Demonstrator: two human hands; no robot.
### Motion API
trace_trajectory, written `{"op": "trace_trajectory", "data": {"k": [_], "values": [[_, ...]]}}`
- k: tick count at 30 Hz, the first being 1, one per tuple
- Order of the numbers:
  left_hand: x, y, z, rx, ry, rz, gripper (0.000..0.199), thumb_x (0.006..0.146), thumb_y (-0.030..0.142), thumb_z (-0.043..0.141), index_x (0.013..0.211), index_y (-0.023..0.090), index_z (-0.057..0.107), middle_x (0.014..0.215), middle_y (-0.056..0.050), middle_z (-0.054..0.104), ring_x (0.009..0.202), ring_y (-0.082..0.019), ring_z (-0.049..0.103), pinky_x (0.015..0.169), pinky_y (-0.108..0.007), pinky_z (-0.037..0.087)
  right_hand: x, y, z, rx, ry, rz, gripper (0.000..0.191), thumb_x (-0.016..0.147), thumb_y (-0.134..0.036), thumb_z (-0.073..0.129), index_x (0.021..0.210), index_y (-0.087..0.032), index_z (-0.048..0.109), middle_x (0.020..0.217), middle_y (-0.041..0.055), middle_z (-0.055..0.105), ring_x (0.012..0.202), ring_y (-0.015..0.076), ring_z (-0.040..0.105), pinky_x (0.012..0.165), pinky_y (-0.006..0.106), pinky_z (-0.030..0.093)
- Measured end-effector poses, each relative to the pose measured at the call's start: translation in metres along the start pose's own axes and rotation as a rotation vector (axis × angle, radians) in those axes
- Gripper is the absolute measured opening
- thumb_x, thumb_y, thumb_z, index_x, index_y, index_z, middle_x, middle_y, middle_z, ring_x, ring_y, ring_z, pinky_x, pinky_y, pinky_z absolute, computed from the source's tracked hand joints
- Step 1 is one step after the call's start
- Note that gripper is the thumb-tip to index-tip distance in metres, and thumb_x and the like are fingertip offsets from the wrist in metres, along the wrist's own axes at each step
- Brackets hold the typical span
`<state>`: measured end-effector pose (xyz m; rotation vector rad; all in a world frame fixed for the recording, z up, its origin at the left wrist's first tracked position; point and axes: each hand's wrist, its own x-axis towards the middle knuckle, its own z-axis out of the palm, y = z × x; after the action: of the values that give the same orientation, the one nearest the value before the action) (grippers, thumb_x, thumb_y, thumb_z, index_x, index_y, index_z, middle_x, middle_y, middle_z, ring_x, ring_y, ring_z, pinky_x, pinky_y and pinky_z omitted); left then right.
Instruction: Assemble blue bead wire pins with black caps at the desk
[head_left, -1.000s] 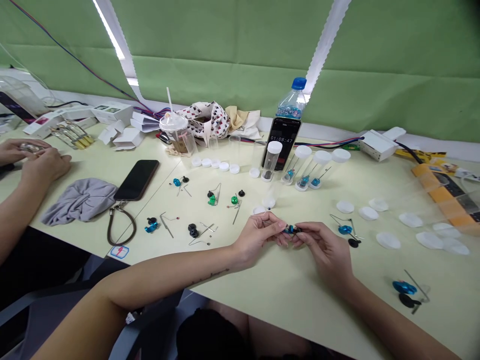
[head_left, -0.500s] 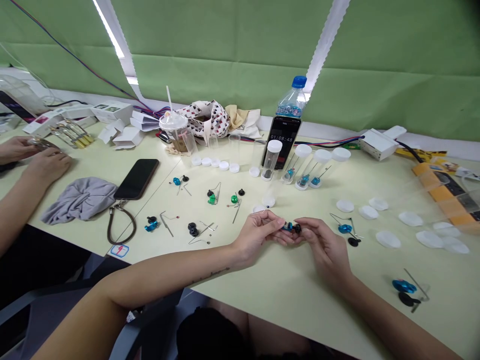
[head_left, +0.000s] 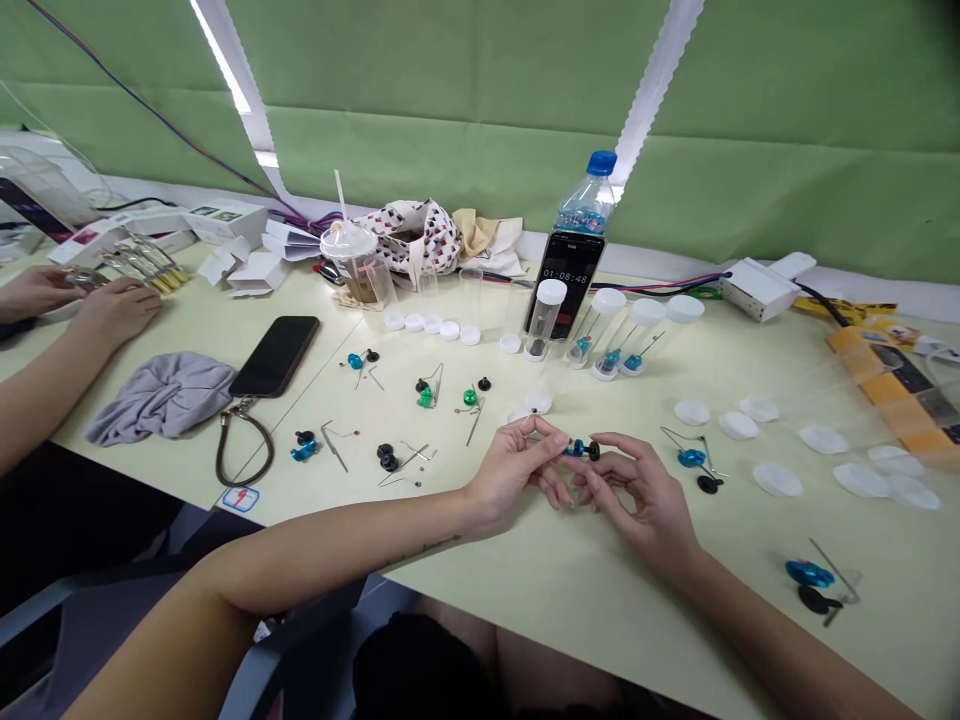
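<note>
My left hand (head_left: 525, 455) pinches a small blue-and-black metal part (head_left: 576, 448) between thumb and fingers, above the table. My right hand (head_left: 649, 490) is at the part's black round end, index fingertip against it and the other fingers curled loosely below. Just behind my hands stands a clear tube with a white cap (head_left: 538, 400) at its base. To the right lies a loose set: a blue piece (head_left: 691, 457), a black disc piece (head_left: 709, 484) and thin bent wires. Left of my hands is a green piece (head_left: 469, 398) with a hex key and a black screw-like piece (head_left: 484, 383).
Capped tubes (head_left: 609, 302) with blue parts stand before an upright phone (head_left: 570, 270) and a bottle (head_left: 589, 205). White discs (head_left: 777, 480) and an orange power strip (head_left: 892, 385) lie right. Leftward are a phone (head_left: 274, 356), grey cloth (head_left: 161, 397) and another person's hands (head_left: 112, 315).
My right hand's fingers have loosened and spread somewhat at the black end, while my left hand keeps its pinch. The other person's near hand has moved right.
</note>
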<state>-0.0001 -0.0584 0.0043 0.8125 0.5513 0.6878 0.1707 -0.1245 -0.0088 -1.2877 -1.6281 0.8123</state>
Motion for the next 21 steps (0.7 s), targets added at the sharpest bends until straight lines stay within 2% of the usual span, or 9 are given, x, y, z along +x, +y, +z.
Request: {"op": "trace_trajectory", "data": {"k": [5,11,16,21], "values": [[-0.0001,-0.0002,-0.0008,-0.01,0.008,0.02,0.036,0.077,0.045,0.065,0.085,0.014,0.049,0.077,-0.009,0.071,0.044,-0.014,0.062,0.041,-0.022,0.047,-0.0028,0.0018,-0.0006,0.013,-0.02,-0.047,0.035,0.093,-0.019,0.041,0.127,-0.024,0.038,0.088,0.0032,0.063,0.069,0.0128,0.061,0.062,0.028,0.052],[0.0017,-0.0018,-0.0021,-0.014,0.012,0.025,0.036,0.078,0.046,0.064,0.084,0.014,0.048,0.073,-0.009,0.071,0.043,-0.013,0.06,0.039,-0.021,0.046,-0.0004,0.0024,-0.0022,-0.02,0.079,-0.006,0.033,0.092,-0.024,0.045,0.125,-0.022,0.04,0.081,0.0015,0.059,0.063,0.0124,0.059,0.056,0.027,0.05],[0.0018,-0.0016,-0.0021,-0.029,0.011,0.029,0.035,0.078,0.045,0.064,0.081,0.014,0.047,0.07,-0.008,0.07,0.043,-0.011,0.059,0.04,-0.02,0.045,0.0043,0.0015,-0.0022,-0.161,0.135,-0.021,0.03,0.087,-0.03,0.056,0.116,-0.022,0.049,0.094,0.0051,0.059,0.075,0.0147,0.062,0.069,0.031,0.054],[0.0015,-0.0014,-0.0031,-0.01,-0.02,0.003,0.038,0.076,0.047,0.065,0.082,0.013,0.05,0.067,-0.007,0.069,0.042,-0.011,0.058,0.041,-0.021,0.046,0.0047,0.0033,-0.0014,-0.237,0.158,-0.074,0.016,0.088,-0.029,0.057,0.103,-0.023,0.058,0.09,0.0031,0.063,0.078,0.0142,0.062,0.072,0.028,0.055]]}}
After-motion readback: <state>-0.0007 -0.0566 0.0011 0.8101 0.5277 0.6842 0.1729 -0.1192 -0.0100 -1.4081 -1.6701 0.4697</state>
